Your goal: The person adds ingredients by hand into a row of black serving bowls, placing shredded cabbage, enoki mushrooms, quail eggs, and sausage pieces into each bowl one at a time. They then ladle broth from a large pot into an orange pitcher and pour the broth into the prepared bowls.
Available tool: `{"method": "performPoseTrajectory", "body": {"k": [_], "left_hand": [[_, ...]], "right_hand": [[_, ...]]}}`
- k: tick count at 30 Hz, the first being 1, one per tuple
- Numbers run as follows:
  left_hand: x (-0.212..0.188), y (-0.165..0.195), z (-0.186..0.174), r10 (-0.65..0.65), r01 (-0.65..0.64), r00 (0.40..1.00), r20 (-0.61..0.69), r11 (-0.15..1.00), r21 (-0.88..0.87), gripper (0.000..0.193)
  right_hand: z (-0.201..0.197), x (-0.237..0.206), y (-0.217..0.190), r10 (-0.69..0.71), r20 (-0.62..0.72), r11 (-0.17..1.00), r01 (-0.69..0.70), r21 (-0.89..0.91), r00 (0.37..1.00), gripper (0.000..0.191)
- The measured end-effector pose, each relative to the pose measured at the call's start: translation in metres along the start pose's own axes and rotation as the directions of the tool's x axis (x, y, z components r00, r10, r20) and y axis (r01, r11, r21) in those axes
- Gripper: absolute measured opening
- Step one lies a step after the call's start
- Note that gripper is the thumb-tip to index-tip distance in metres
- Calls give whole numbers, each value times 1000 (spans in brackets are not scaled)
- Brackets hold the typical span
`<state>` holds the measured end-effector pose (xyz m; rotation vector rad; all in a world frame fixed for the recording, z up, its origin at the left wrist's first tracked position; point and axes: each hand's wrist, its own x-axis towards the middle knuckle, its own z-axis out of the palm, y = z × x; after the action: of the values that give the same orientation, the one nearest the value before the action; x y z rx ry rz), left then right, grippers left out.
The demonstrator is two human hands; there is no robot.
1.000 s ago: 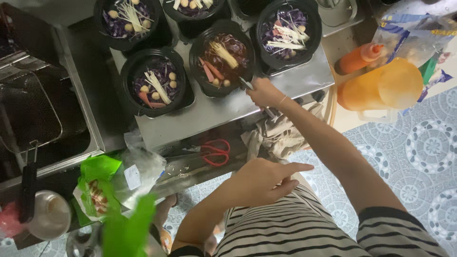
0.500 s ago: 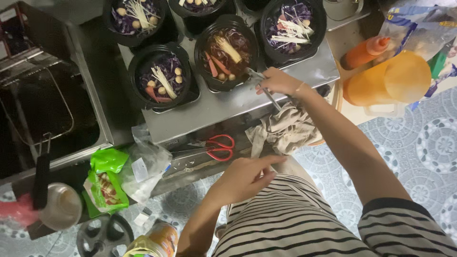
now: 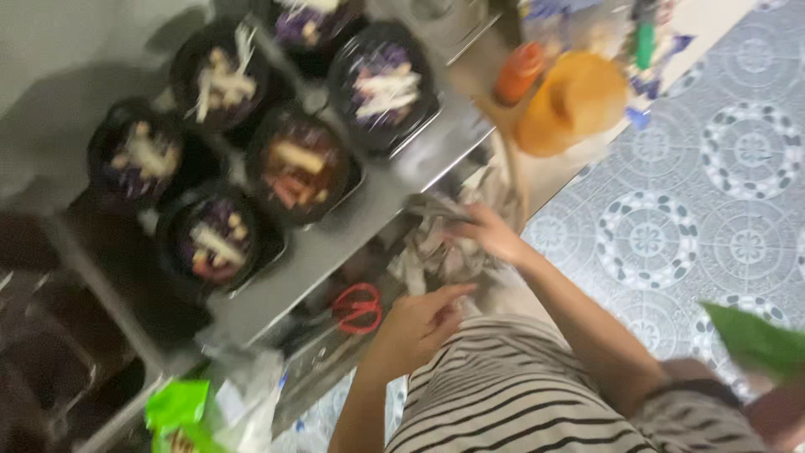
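Note:
The view is blurred by motion. My right hand (image 3: 493, 233) lies on a crumpled grey cloth (image 3: 432, 252) on the lower shelf, its fingers closed on a fold. My left hand (image 3: 418, 323) hovers just below with fingers stretched out and holds nothing. It is nearest to the red-handled scissors (image 3: 356, 307) lying to its left on the same shelf. Black bowls of food (image 3: 298, 164) stand above on the steel counter (image 3: 335, 247).
An orange plastic jug (image 3: 570, 101) and an orange sauce bottle (image 3: 520, 71) stand at the counter's right end. Green and clear bags (image 3: 180, 411) lie at the lower left. A green leaf-like shape (image 3: 755, 340) shows at the right edge. Patterned floor tiles (image 3: 713, 226) spread to the right.
My right hand has dropped from the bowl on the counter to the grey cloth below. My left hand has moved up toward the cloth. The camera has swung sharply and the picture has blurred.

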<state>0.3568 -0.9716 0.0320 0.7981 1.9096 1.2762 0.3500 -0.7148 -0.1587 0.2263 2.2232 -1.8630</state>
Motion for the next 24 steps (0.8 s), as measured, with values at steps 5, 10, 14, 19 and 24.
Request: {"method": "performPoseTrajectory", "body": {"k": [5, 10, 14, 19, 24], "left_hand": [[45, -28, 27, -263, 247, 964, -34, 937, -247, 38], [111, -16, 66, -309, 291, 949, -67, 935, -201, 38], [160, 15, 85, -215, 182, 972, -92, 942, -282, 39], [183, 37, 86, -301, 240, 920, -251, 939, -246, 47], [168, 27, 80, -340, 211, 829, -445, 926, -313, 48]], "right_hand": [[-150, -87, 49, 104, -761, 881, 295, 369, 641, 18], [-273, -29, 105, 184, -715, 955, 50, 293, 674, 15], [-296, 44, 109, 16, -531, 998, -42, -37, 847, 35], [-311, 93, 93, -545, -323, 692, 197, -694, 774, 36], [-271, 34, 81, -1, -696, 918, 277, 284, 718, 33]]}}
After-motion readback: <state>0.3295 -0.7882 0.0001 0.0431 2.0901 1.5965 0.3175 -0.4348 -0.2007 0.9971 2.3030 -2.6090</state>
